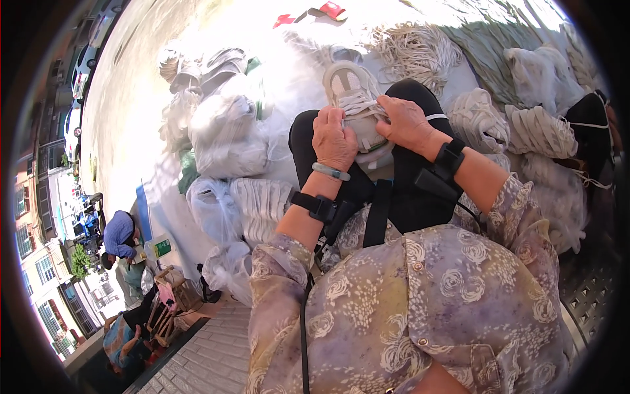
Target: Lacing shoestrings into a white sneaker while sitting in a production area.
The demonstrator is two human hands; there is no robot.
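The person's left hand (335,139) and right hand (408,123) both work at a pale shoe (359,125), which sits between them and between the person's raised knees, its toe pointing away from the body. The left hand has its fingers curled inward at the near-left edge of the laces (356,104); its fingertips are hidden, so whether it pinches a lace cannot be told. The right hand bends its forefinger and thumb toward the opposite edge of the laces, and whether these close on a lace cannot be told either. Well to the left of the left hand, a clear plastic bag (226,134) bulges with whitish pieces whose kind the film blurs. Nearer the body on that same side, a second plastic bag (213,202) holds pale, bluish-looking contents, just beside a stack of white ribbed pieces (264,202). Beyond the right hand, farther from the body, a loose heap of white cords (420,56) lies in the open. To the right of the right hand rest a white bundle (482,119) and, just past it, another bundle (541,129); beyond them, a translucent bag (541,75) is crumpled around whitish contents too blurred to name. Closer to the right forearm's side, one more bag (552,200) lies with its contents unclear.
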